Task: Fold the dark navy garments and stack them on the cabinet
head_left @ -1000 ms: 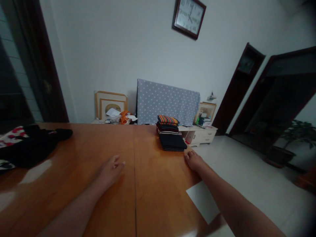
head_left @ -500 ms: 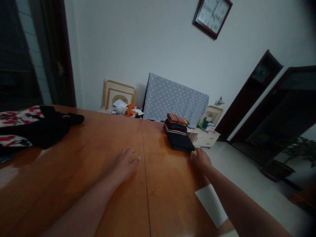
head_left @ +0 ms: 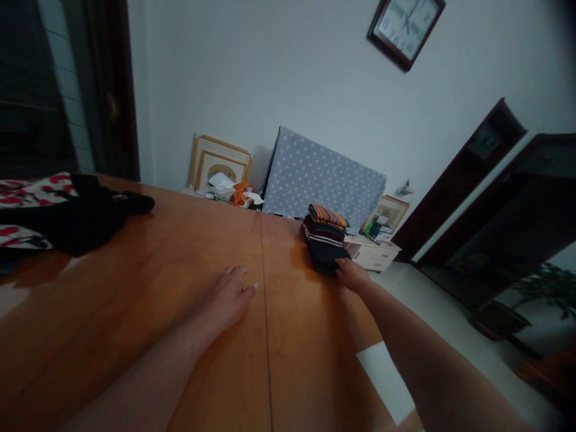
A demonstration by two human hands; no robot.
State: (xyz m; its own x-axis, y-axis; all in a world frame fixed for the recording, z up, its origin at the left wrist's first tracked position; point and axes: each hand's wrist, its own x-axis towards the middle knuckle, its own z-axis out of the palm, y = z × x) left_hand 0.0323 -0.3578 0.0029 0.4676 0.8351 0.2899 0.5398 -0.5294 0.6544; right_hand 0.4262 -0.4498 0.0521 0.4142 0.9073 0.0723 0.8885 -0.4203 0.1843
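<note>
My left hand (head_left: 234, 297) rests low over the wooden table (head_left: 297, 354), its thumb apart from the loosely bent fingers and nothing held. At the far right of the table lies a stack of folded clothes. A striped, multicoloured folded cloth (head_left: 328, 215) tops it, with dark red and white-edged layers beneath. The lowest visible piece is a dark folded garment (head_left: 323, 255), which sticks out toward me. My right hand (head_left: 353, 276) has its fingers closed at this garment's near right corner; the fingertips are partly hidden.
Black and red-and-white patterned clothes (head_left: 90, 222) lie loose at the table's left. A white rectangle (head_left: 387, 378) is beside my right forearm. Behind the table stand a polka-dot covered panel (head_left: 324, 174), picture frames (head_left: 220, 162) and a white cabinet (head_left: 373, 255).
My right hand has moved left and slightly up, onto the dark garment's corner. My left hand has hardly moved. The view has shifted a little.
</note>
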